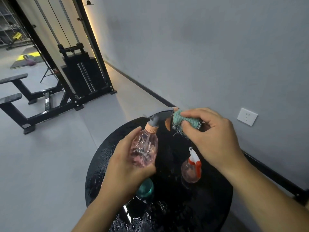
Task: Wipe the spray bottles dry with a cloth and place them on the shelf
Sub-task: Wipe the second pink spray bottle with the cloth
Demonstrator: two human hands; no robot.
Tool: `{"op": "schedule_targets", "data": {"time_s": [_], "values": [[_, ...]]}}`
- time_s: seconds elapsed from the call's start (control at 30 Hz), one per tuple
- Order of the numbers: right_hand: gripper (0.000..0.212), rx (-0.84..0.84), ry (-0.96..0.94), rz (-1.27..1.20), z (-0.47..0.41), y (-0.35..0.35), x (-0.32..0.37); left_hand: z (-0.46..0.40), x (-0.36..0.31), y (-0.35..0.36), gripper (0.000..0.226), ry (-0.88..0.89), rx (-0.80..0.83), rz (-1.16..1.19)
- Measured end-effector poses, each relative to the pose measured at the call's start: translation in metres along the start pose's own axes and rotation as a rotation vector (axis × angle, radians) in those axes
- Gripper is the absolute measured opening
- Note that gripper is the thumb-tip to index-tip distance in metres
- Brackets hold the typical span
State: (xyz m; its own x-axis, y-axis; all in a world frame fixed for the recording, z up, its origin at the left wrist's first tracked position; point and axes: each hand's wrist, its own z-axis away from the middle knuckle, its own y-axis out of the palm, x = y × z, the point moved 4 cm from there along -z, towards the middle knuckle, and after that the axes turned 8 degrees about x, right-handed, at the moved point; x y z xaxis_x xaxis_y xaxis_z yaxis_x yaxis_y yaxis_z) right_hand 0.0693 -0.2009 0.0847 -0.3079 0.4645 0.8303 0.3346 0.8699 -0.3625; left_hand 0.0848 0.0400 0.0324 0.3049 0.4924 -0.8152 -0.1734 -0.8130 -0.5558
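I see left hand gripping tilted pink spray bottle; right hand pinches teal cloth against its nozzle.

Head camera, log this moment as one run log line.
step: wiping | left hand: grips pink spray bottle | right hand: presses teal cloth on nozzle | waiting on wet black table: red-trigger bottle, teal bottle

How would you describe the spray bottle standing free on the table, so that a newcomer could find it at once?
Look at the round black table by the grey wall. Below the right hand stands a small clear pinkish spray bottle. Its white and red trigger head sets it apart from the larger held bottle, whose head is grey with a peach collar.
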Motion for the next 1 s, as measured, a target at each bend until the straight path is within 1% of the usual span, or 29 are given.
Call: {"op": "schedule_targets", "data": {"time_s": [0.1,0.23,0.47,0.6,0.67,0.73,0.87,0.93,1.0], "values": [[0.021,-0.053,-0.01,-0.035,-0.003,-0.004,0.0,-0.001,0.006,-0.005,0.107,0.043,-0.065,-0.11],[0.02,-0.121,-0.051,-0.049,-0.004,-0.008,0.007,-0.001,0.009,-0.005,0.108,0.064,-0.072,-0.221],[0.024,0.02,-0.122,0.099,0.004,0.008,0.017,0.0,0.006,0.002,0.101,0.125,-0.072,-0.373],[0.024,0.097,-0.247,0.146,0.012,0.016,0.032,0.0,0.004,0.005,0.096,0.15,-0.09,-0.403],[0.024,0.108,-0.287,0.18,0.014,0.018,0.035,0.0,0.004,0.004,0.097,0.154,-0.099,-0.408],[0.024,0.073,-0.262,0.185,0.011,0.014,0.032,0.0,0.004,0.002,0.098,0.15,-0.109,-0.411],[0.023,-0.023,-0.124,0.164,0.004,-0.001,0.018,-0.001,0.005,0.002,0.095,0.15,-0.129,-0.416],[0.024,0.001,-0.121,0.163,0.005,0.002,0.017,-0.002,0.007,0.003,0.095,0.146,-0.131,-0.424],[0.025,0.056,-0.181,0.17,0.009,0.012,0.024,-0.003,0.008,0.006,0.095,0.142,-0.129,-0.437]]}}
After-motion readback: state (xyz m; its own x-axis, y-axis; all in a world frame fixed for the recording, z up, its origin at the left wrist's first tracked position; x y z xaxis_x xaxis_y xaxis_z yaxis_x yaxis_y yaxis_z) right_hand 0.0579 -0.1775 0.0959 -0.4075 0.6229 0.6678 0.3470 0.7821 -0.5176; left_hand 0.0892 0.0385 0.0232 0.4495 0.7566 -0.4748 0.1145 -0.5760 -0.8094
